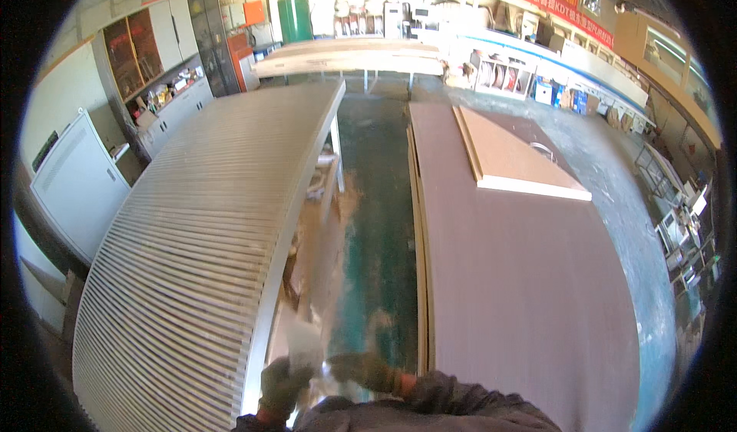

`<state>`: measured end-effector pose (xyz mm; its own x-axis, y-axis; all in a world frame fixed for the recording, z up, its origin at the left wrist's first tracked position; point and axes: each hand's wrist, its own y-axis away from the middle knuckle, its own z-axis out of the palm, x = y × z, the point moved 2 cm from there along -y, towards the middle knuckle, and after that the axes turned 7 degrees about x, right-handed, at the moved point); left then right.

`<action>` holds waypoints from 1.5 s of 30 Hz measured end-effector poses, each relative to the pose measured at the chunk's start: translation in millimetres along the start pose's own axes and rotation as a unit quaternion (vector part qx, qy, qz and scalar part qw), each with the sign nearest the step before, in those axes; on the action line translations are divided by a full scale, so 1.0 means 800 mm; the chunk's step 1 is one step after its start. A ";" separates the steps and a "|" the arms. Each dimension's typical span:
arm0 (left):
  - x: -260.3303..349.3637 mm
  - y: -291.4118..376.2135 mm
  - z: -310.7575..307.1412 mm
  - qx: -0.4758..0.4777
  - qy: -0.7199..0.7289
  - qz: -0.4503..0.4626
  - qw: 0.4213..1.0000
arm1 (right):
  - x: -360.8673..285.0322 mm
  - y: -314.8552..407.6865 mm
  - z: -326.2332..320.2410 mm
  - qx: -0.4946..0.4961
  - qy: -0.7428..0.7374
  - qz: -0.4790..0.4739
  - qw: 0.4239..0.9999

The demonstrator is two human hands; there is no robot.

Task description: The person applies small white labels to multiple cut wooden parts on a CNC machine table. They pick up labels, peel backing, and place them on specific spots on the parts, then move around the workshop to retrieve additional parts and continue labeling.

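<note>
My left hand point(285, 381), in a dark glove, is at the bottom of the view by the near end of the ribbed panel's edge. It grips a pale, thin piece point(305, 344), blurred by motion; its material cannot be made out. My right hand point(365, 370), also gloved, reaches in from the right with its fingers close to that piece. Blur hides whether those fingers hold anything. To the left lies a long ribbed panel point(190, 230) with a white side edge. On my right is a stack of boards with a purplish-brown top sheet point(518, 271).
A tan board point(512, 150) with a white edge lies on the stack's far part. Between stack and panel runs a green floor aisle point(380, 230). Across its far end stands a wood-topped table point(351, 55). Cabinets point(173, 34) and a white metal door panel point(80, 184) line the left.
</note>
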<state>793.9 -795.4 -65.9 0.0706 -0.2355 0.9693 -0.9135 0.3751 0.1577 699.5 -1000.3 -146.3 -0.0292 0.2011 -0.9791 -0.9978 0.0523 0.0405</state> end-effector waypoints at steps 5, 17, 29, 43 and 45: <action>-0.006 -0.153 0.038 -0.034 0.062 0.000 0.998 | 0.017 -0.106 -0.140 0.017 -0.010 0.073 0.997; 0.086 -0.588 0.219 -0.116 0.136 0.028 0.984 | 0.103 -0.186 -0.553 0.321 0.414 0.128 0.842; 0.174 -0.968 0.434 -0.154 0.040 0.043 0.986 | 0.252 -0.497 -0.931 0.408 0.411 0.160 0.799; 0.272 -1.431 0.525 0.061 -0.010 0.073 0.995 | -0.121 -1.033 -1.271 0.328 0.366 0.210 0.845; 0.296 -1.520 0.544 0.081 0.019 0.075 0.994 | -0.059 -1.076 -1.339 0.313 0.454 0.159 0.819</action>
<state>1747.2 -1697.3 -110.5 -0.0584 -0.1525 0.9866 -0.9670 0.2541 -0.0179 1496.5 -2102.4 -348.1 -0.5974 -0.4940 -0.6317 -0.7133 0.6873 0.1370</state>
